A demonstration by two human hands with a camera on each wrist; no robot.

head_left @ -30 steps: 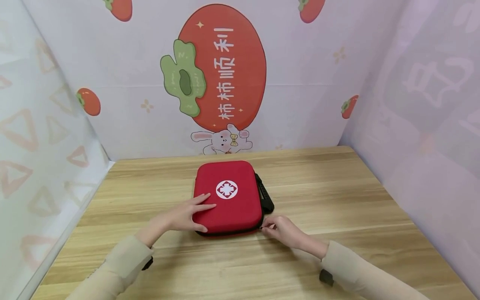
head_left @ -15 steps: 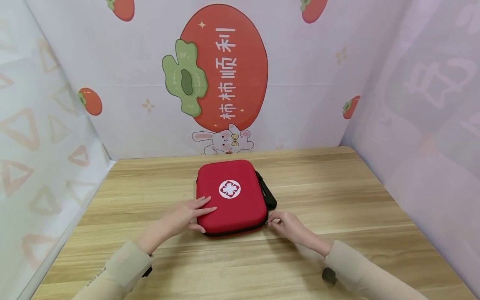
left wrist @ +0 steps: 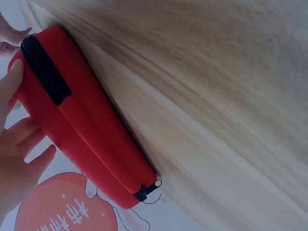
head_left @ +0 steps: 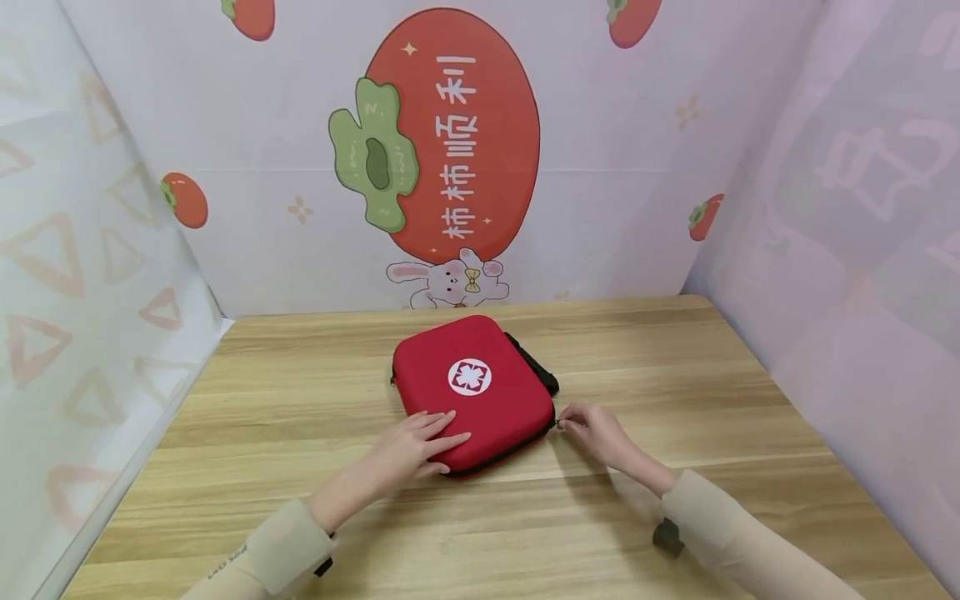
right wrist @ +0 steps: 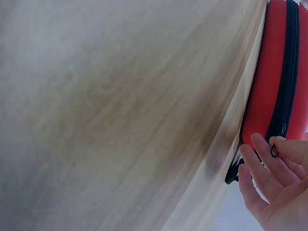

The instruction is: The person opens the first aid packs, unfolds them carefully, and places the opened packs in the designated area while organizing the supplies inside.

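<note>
A red first-aid case (head_left: 498, 417) with a white cross emblem lies closed and turned at an angle on the wooden table. My left hand (head_left: 412, 446) rests its spread fingers on the lid's near left part, thumb at the near edge. At the near right corner, my right hand (head_left: 603, 435) pinches a small zipper pull (right wrist: 274, 151) between thumb and forefinger. The black zipper (right wrist: 285, 91) runs shut along the side. Another zipper pull (left wrist: 156, 184) hangs at the far left corner, and a black carry handle (head_left: 542, 375) sticks out on the right.
The wooden table (head_left: 480, 542) reaches to a back wall sheet (head_left: 615, 225) printed with persimmons and a rabbit. More printed sheets (head_left: 82, 400) enclose both sides. Beige sleeves and a dark strap (head_left: 667, 537) show at the wrists.
The case has rotated counterclockwise, its near right corner swinging right and away. My right hand moved right and farther back with the zipper pull; my left hand shifted right.
</note>
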